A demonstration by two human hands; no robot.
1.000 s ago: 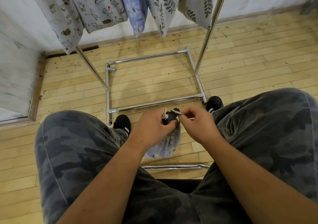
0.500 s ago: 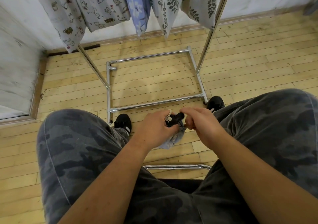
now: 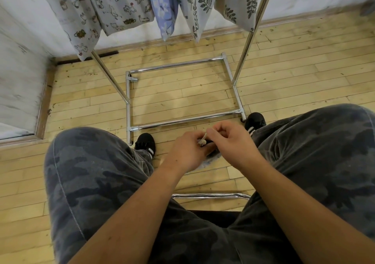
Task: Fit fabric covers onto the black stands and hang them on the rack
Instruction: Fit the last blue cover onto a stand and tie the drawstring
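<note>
Between my knees, my left hand (image 3: 187, 151) grips the top of a black stand with a pale fabric cover (image 3: 211, 161) on it; only a strip of the cover shows under my hands. My right hand (image 3: 231, 140) pinches the white drawstring (image 3: 203, 139) at the cover's neck. The black stand itself is almost fully hidden by my fingers. Ahead stands the chrome rack (image 3: 249, 38), with several covered stands hanging from it: cat-print covers (image 3: 113, 10), a blue floral one (image 3: 164, 8) and leaf-print ones (image 3: 198, 6).
I sit on a chair with a chrome front bar (image 3: 211, 195). My knees in camouflage trousers frame the hands, and my black shoes (image 3: 145, 145) rest by the rack's floor frame (image 3: 182, 121). A white wall and baseboard run behind the rack on the wooden floor.
The cover has been drawn up under my hands, so much less of it hangs below. My right hand has moved closer to my left and now pulls the drawstring upward.
</note>
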